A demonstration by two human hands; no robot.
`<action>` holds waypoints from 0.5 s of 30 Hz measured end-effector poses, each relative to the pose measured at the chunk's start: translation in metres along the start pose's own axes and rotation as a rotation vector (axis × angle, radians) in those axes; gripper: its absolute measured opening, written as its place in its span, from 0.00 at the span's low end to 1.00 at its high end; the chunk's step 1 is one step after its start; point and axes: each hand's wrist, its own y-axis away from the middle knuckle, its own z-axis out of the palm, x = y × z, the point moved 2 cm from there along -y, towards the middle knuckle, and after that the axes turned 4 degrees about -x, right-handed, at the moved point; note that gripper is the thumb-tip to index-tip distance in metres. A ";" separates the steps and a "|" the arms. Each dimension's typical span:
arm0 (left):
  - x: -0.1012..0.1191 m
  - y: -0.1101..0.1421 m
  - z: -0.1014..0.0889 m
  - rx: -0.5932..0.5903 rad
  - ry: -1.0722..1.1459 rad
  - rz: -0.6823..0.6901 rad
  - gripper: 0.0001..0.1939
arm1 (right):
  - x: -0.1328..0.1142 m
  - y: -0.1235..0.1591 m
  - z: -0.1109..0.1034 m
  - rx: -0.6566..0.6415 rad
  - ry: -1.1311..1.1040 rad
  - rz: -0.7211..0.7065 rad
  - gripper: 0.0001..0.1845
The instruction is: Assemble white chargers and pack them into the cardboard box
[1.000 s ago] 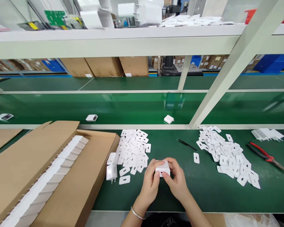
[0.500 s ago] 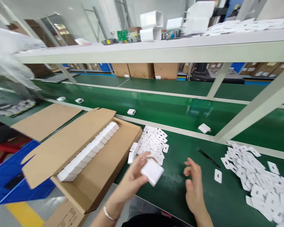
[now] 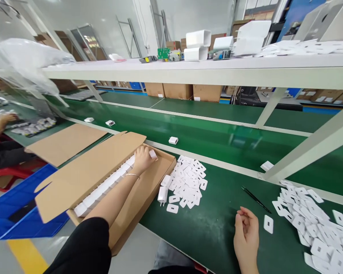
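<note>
My left hand (image 3: 143, 159) reaches into the far end of a cardboard box (image 3: 137, 203), fingers closed on a white charger plug (image 3: 153, 154). Beside it, a row of similar white charger blocks (image 3: 104, 187) lines the box's left wall; my forearm covers part of that row. Low over the green table, my right hand (image 3: 246, 238) is held with loosely curled fingers, thumb apart, and nothing in it. Near that hand lie black tweezers (image 3: 256, 199) and a single white card with a slot (image 3: 268, 224).
White slotted cards form one pile (image 3: 188, 179) right of the box and a larger heap (image 3: 320, 228) at right. A charger with prongs (image 3: 162, 195) stands by the box. More chargers (image 3: 173, 140) sit on the green belt. A shelf post (image 3: 308, 148) slants at right. Another person's hand (image 3: 5, 118) shows at far left.
My left hand has carried the white charger from above the table leftward into the far end of the box. My right hand has moved slightly right and down. The view has shifted a little.
</note>
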 end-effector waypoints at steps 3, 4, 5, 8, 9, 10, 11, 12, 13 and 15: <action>-0.015 -0.011 0.004 0.084 -0.091 -0.123 0.49 | 0.003 -0.001 0.000 -0.002 0.013 0.010 0.28; -0.020 -0.014 0.005 0.090 -0.132 -0.151 0.54 | 0.003 -0.001 0.000 -0.014 0.022 0.015 0.28; -0.024 -0.016 0.006 0.086 -0.172 -0.172 0.56 | 0.003 -0.001 0.001 -0.027 0.031 0.021 0.28; -0.032 -0.020 0.009 0.064 -0.242 -0.181 0.55 | 0.004 -0.001 0.004 -0.064 0.056 0.045 0.29; -0.033 -0.020 0.009 0.065 -0.249 -0.176 0.53 | 0.005 -0.002 0.005 -0.071 0.061 0.053 0.29; -0.033 -0.019 0.010 0.069 -0.255 -0.171 0.51 | 0.005 -0.002 0.005 -0.074 0.064 0.059 0.30; -0.034 -0.018 0.011 0.072 -0.259 -0.166 0.48 | 0.006 -0.002 0.006 -0.074 0.065 0.064 0.30; -0.034 -0.017 0.012 0.072 -0.263 -0.159 0.45 | 0.007 -0.003 0.006 -0.072 0.066 0.067 0.30; -0.034 -0.017 0.012 0.067 -0.269 -0.150 0.42 | 0.007 -0.003 0.006 -0.070 0.066 0.070 0.30; -0.036 -0.016 0.012 0.049 -0.285 -0.135 0.37 | 0.008 -0.004 0.007 -0.071 0.069 0.074 0.31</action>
